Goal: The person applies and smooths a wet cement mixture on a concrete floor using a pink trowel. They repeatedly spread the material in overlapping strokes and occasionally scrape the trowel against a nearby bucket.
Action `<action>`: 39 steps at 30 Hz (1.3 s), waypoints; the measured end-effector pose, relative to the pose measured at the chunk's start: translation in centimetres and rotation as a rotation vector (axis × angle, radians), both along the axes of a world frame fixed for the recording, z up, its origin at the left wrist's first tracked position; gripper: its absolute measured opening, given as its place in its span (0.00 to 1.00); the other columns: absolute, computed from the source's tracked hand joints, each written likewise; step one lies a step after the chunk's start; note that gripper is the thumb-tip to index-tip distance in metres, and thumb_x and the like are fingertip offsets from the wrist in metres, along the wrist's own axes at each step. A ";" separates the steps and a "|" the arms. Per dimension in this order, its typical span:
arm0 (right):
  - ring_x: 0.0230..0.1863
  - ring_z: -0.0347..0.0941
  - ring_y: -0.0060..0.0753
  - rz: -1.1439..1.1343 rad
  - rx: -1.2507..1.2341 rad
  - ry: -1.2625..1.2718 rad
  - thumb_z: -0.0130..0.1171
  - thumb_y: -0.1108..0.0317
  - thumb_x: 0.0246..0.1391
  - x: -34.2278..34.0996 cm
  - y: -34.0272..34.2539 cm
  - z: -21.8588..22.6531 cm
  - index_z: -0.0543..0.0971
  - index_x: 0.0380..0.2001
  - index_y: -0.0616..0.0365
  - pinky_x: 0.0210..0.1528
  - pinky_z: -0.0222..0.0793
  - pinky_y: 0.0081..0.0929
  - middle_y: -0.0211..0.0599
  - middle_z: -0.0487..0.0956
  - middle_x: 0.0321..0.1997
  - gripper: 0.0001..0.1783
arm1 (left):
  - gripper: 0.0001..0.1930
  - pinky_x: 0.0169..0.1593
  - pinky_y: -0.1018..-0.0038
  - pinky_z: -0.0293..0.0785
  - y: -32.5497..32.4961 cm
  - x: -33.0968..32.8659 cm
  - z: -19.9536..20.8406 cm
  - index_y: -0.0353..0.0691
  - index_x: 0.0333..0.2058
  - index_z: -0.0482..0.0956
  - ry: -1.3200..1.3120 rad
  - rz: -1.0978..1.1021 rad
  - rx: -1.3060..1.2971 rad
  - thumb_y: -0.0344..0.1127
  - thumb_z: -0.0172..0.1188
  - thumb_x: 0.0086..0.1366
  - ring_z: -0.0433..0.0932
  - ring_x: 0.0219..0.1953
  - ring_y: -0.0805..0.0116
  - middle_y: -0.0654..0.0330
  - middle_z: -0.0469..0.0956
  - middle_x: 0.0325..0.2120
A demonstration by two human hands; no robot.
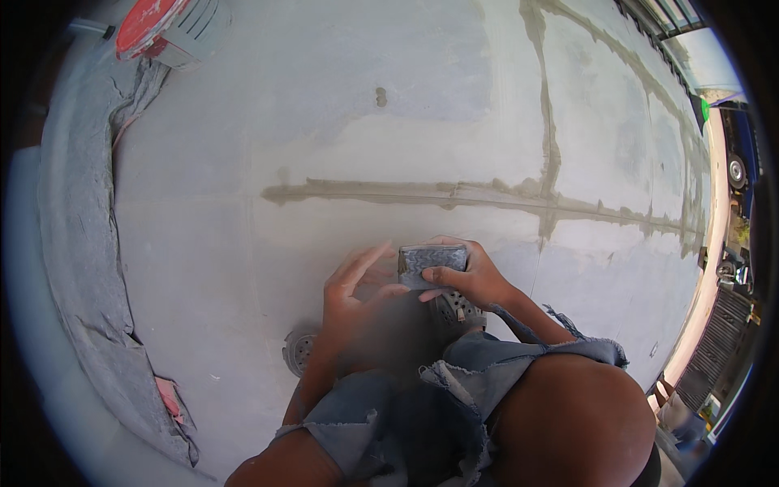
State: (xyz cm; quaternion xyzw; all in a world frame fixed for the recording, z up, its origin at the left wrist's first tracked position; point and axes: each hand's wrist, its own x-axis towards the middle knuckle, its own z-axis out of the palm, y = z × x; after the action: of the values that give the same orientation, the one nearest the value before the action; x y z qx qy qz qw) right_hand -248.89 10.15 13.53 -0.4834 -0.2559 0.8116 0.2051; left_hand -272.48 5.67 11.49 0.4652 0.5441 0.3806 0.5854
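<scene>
My right hand (471, 274) grips a small grey sanding block (415, 261), its thumb across the face and its fingers behind. Pale wavy dust marks cover the block's face. Close on its left, my left hand (347, 284) is open with its fingers stretched toward the block, partly blurred. Whether its fingertips touch the block I cannot tell. A hazy cloud, like dust, hangs below the hands and veils what lies behind it. Both hands are above my knees, over a pale grey floor (324, 146).
Dark filled seams (389, 191) cross the floor. A red-lidded bucket (182, 36) stands at the far left, near crumpled grey sheeting (81, 227) along the left side. My dark clogs (297, 351) are under the hands. A pale ledge (707, 243) borders the right, with vehicles beyond.
</scene>
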 end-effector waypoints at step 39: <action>0.49 0.72 0.53 0.301 1.004 -1.410 0.60 0.88 0.45 10.6 -2.7 -6.1 0.82 0.60 0.55 0.51 0.75 0.46 0.43 0.80 0.49 0.35 | 0.26 0.58 0.66 0.78 -2.2 -16.0 -11.4 0.29 0.68 0.69 0.723 0.901 0.143 0.38 0.55 0.78 0.81 0.49 0.60 0.51 0.82 0.46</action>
State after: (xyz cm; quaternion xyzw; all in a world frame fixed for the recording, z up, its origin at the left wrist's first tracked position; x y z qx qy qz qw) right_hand -238.31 7.41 7.47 -0.6860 -0.7109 0.1338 0.0785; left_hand -288.47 3.51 0.12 0.3268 0.8265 0.4449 0.1098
